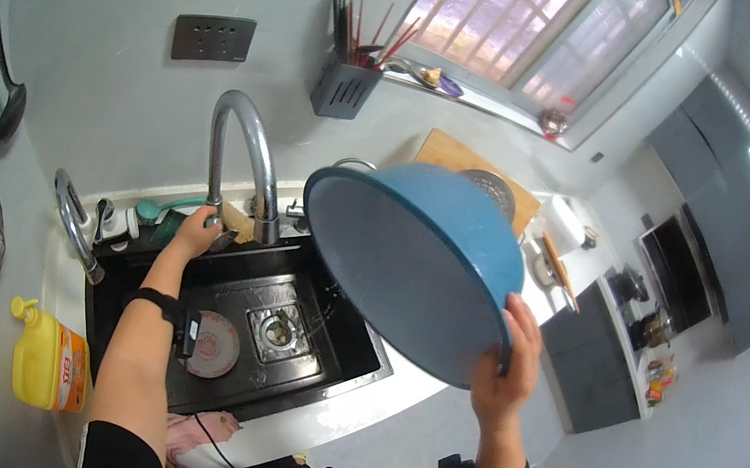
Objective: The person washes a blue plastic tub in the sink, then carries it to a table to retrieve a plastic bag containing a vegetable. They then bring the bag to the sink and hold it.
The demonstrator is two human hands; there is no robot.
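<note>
My right hand [509, 364] grips the rim of a large blue plastic basin [413, 270], raised and tilted over the right side of the sink with its grey inside towards me. My left hand [197, 232] is closed around the base of the tall chrome faucet [246, 116], by its lever. Below lies the black sink [186, 381]. A plate with a pink pattern [215, 347] rests in it, partly hidden by my left forearm. Food scraps sit in the drain strainer [279, 329]. No water stream shows under the spout.
A smaller chrome tap [76, 221] curves over the sink's left corner. A yellow detergent jug [47, 361] stands left of the sink, a pink cloth [200, 432] at its front edge. Behind the basin lies a wooden cutting board [452, 150]. A chopstick holder [345, 89] hangs on the wall.
</note>
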